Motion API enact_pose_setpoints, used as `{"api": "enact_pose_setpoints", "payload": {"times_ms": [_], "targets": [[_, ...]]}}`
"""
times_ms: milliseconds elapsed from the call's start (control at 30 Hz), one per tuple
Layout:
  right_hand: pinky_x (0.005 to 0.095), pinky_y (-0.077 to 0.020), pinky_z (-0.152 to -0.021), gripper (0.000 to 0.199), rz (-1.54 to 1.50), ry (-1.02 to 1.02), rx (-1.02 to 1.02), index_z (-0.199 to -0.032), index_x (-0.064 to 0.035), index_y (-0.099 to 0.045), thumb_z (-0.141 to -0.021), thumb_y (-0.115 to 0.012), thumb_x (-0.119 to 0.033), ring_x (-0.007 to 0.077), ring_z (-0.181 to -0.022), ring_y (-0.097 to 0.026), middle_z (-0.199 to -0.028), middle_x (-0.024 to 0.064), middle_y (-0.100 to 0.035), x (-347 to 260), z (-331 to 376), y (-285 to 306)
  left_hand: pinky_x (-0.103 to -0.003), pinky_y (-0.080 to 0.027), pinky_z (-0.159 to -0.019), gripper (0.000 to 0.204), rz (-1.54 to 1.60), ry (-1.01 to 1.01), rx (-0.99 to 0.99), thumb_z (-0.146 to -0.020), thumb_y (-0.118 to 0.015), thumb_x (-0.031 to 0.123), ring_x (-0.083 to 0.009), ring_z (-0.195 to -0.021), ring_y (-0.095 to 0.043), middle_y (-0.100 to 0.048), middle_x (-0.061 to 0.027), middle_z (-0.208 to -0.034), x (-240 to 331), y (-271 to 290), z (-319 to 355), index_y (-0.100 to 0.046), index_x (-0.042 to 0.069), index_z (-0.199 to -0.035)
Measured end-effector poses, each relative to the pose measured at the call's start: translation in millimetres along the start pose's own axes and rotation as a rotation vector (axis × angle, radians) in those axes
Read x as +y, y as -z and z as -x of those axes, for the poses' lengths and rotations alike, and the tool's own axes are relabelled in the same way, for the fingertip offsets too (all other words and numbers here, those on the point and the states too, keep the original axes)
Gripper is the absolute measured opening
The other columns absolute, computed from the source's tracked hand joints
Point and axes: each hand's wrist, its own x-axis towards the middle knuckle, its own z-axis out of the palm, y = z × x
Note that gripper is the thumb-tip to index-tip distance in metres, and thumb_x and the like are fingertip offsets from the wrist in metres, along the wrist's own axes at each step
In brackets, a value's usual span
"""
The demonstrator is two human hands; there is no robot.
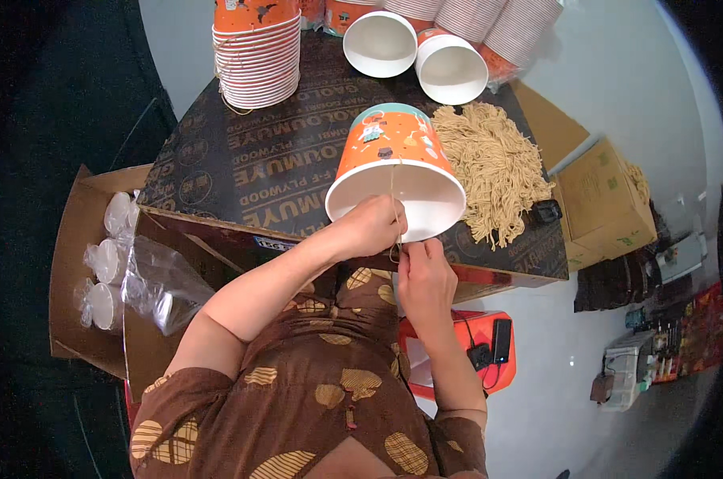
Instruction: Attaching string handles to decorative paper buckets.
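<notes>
The person is threading a string handle (394,209) into the orange paper bucket (393,172), which lies tilted on the worktop (273,160) just above the fingers. Left hand (372,226) steadies the rim; right hand (425,275) fingers are pinched on the string — next, I think, a careful knot.

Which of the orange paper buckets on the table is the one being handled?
The single orange paper bucket lying on its side at the table's near edge, mouth toward the person, with a string across it. The left hand touches its rim; the others sit farther back.
</notes>
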Motion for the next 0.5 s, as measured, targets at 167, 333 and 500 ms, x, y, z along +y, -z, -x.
{"api": "enact_pose_setpoints", "payload": {"times_ms": [167,333,500], "targets": [[0.0419,-0.0510,-0.059,0.015,-0.107,-0.031,0.089,-0.092,-0.0040,-0.057,-0.081,-0.067,-0.004,0.0329,-0.073,-0.063,-0.090,0.0140,-0.054,3.1,5.9,-7.6,-0.041,-0.051,-0.066,0.015,-0.003,-0.004,-0.008,-0.081,-0.057,0.005,-0.0312,-0.072,-0.068,-0.066,-0.0229,-0.072,-1.0,1.0,0.2,-0.066,-0.006,-0.076],[0.0416,-0.0511,-0.059,0.017,-0.162,0.000,0.104,-0.095,-0.0043,-0.058,-0.081,-0.066,-0.004,0.0338,-0.074,-0.063,-0.090,0.0137,-0.055,1.0,4.7,-7.0,-0.040,-0.050,-0.063,0.013,0.007,-0.018,-0.001,-0.080,-0.058,0.004,-0.0291,-0.068,-0.066,-0.065,-0.0212,-0.070,-2.8,0.9,0.5,-0.065,-0.006,-0.075],[0.0425,-0.0504,-0.061,0.013,-0.115,-0.061,0.077,-0.095,-0.0031,-0.059,-0.084,-0.065,-0.008,0.0349,-0.072,-0.062,-0.090,0.0136,-0.058,1.8,7.1,-11.2,-0.035,-0.048,-0.061,0.013,-0.005,0.004,-0.034,-0.085,-0.060,0.006,-0.0201,-0.066,-0.062,-0.064,-0.0140,-0.068,-2.5,0.8,0.3,-0.065,-0.004,-0.078]]}}
